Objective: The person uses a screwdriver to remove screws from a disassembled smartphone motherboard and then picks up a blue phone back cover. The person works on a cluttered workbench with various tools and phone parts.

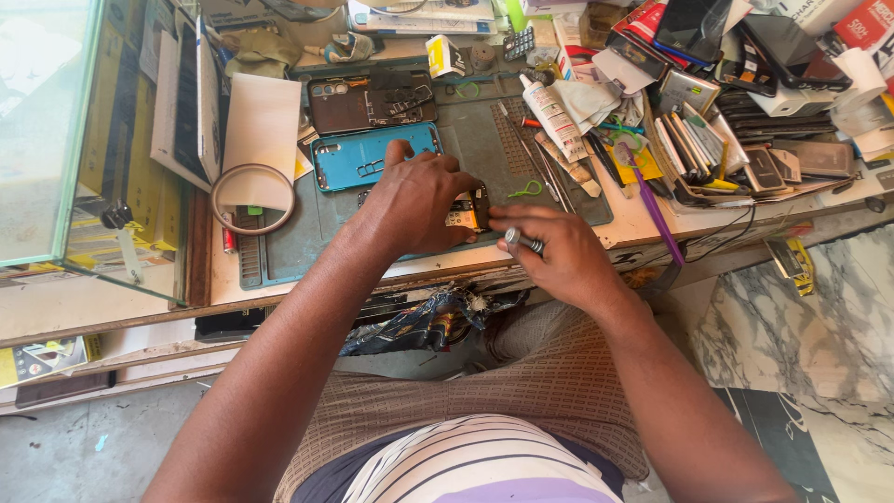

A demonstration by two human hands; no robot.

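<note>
My left hand (416, 200) presses down on an opened phone (468, 210) that lies on the grey-green work mat (279, 247); most of the phone is hidden under the palm. My right hand (556, 256) grips a small metal screwdriver (523, 240), its tip pointing at the phone's right end. Just beyond my left hand lies a blue phone back cover (358, 156), and a dark phone frame (372, 98) sits behind that.
A glass case (56, 130) stands at the left beside a round ring (252, 198). A white glue bottle (551, 107), tweezers and a purple tool (656, 214) lie on the right. Stacked phones and boxes (745, 121) crowd the far right.
</note>
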